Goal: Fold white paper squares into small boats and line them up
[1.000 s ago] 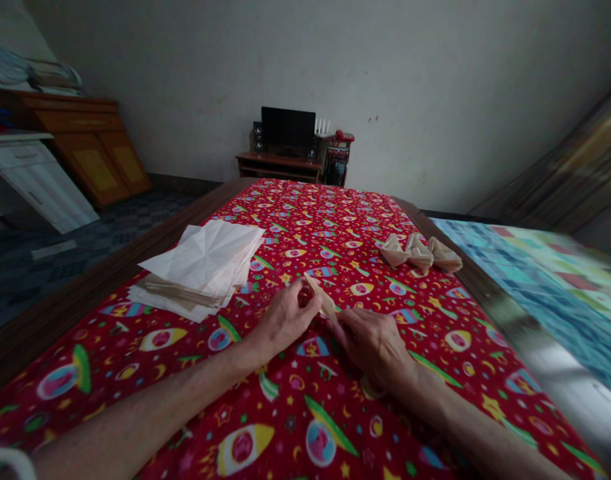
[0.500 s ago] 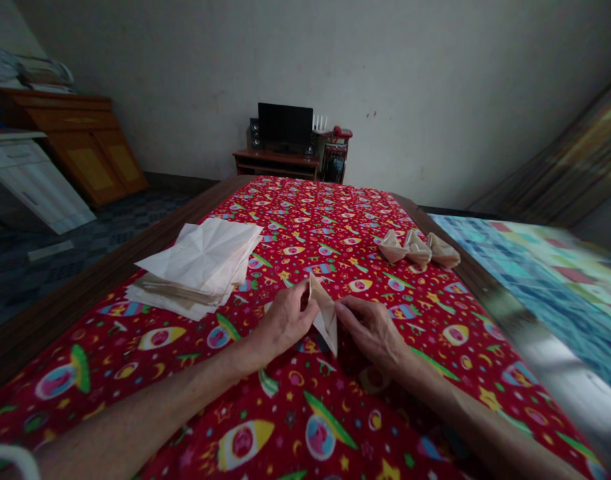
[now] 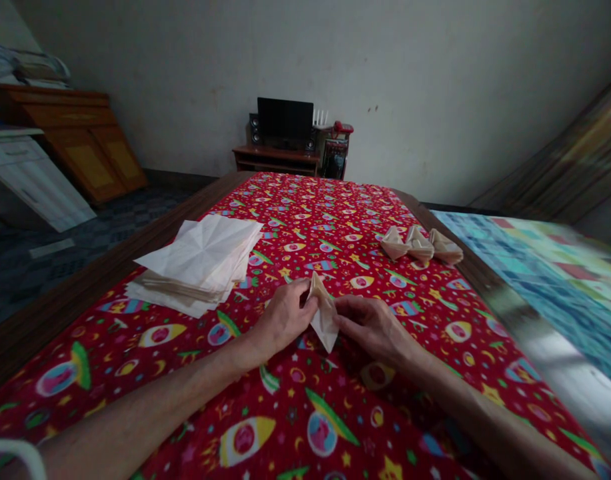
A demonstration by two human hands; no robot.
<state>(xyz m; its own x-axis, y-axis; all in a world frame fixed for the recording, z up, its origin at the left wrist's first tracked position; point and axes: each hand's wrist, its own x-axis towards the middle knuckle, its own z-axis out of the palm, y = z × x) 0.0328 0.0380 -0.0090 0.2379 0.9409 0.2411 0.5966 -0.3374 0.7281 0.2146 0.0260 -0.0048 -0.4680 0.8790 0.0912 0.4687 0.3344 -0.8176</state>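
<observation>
Between my two hands is a small piece of folded paper (image 3: 325, 321), cream-coloured, pointed at its far and near ends. My left hand (image 3: 288, 312) pinches its left side between thumb and fingers. On its right edge, the thumb and fingertips of my right hand (image 3: 368, 325) are closed. A stack of creased white paper sheets (image 3: 200, 257) lies to the left, with fold lines radiating on the top sheet. Over to the right, several folded paper pieces (image 3: 419, 245) sit nested in a row.
A red patterned cloth (image 3: 295, 407) covers the table, whose dark wooden edge (image 3: 110, 283) shows at the left. Beyond its far end stand a monitor (image 3: 285, 122) and a red telephone (image 3: 342, 127). A bed (image 3: 545, 267) is at the right, an orange cabinet (image 3: 90, 143) at the left.
The near part of the folded paper has swung slightly left and now looks wider and flatter. My right fingers have shifted a little along its right edge; my left hand keeps its grip.
</observation>
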